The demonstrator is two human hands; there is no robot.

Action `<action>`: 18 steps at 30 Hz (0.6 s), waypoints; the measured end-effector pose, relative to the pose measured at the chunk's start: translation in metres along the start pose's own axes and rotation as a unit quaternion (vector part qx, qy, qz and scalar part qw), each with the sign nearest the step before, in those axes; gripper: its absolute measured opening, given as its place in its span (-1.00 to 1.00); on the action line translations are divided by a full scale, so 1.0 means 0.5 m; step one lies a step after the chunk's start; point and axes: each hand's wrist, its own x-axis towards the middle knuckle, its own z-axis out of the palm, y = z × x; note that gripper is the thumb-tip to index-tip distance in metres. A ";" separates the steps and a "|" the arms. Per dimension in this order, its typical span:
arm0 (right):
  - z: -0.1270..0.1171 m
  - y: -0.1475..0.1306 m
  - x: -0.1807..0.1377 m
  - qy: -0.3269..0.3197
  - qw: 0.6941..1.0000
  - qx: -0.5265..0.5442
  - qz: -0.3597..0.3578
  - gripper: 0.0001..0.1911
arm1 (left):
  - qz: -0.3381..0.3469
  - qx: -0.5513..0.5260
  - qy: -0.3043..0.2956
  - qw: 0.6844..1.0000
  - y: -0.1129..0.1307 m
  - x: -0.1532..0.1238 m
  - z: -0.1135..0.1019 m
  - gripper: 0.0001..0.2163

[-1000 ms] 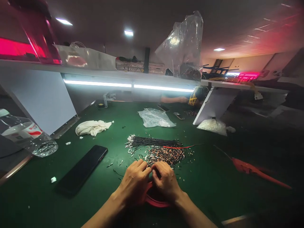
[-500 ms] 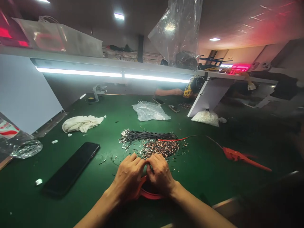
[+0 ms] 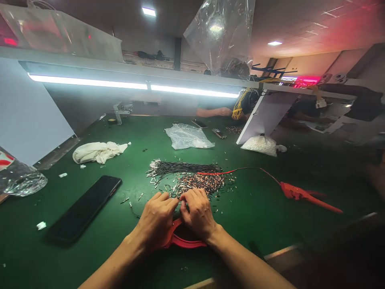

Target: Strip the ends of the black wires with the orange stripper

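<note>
My left hand (image 3: pixel 157 220) and my right hand (image 3: pixel 197 212) rest side by side on the green mat, fingers curled and fingertips pinched together over something too small to make out. Beneath both hands lies a red loop-shaped object (image 3: pixel 183 241). Just beyond my fingertips is a pile of small metal terminals (image 3: pixel 201 182). Behind that lies a bundle of black wires with metal ends (image 3: pixel 180 167), with a thin red wire (image 3: pixel 216 173) beside it.
A black phone (image 3: pixel 84 208) lies to the left, with a white cloth (image 3: pixel 96 151) and a plastic bottle (image 3: pixel 18 178) further left. A red tool (image 3: pixel 303 194) lies on the right. Clear bags (image 3: pixel 188 137) and another person's hand (image 3: pixel 224 111) are at the far side.
The view has swung a little to the right and down, so the objects sit further left in frame. My hands stay pinched together over the red loop, shifted slightly nearer the terminal pile.
</note>
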 end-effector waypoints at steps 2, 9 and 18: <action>-0.001 0.002 0.002 -0.005 1.000 0.001 0.003 -0.86 | 0.001 0.020 0.016 1.000 -0.003 -0.001 0.002 -0.82; 0.010 0.020 0.047 -0.043 0.998 0.027 -0.040 -0.90 | -0.044 0.064 0.033 0.996 -0.011 -0.004 0.006 -0.74; 0.015 0.020 0.060 -0.043 0.997 0.056 0.013 -0.90 | -0.062 0.042 -0.022 0.997 -0.011 -0.007 0.015 -0.80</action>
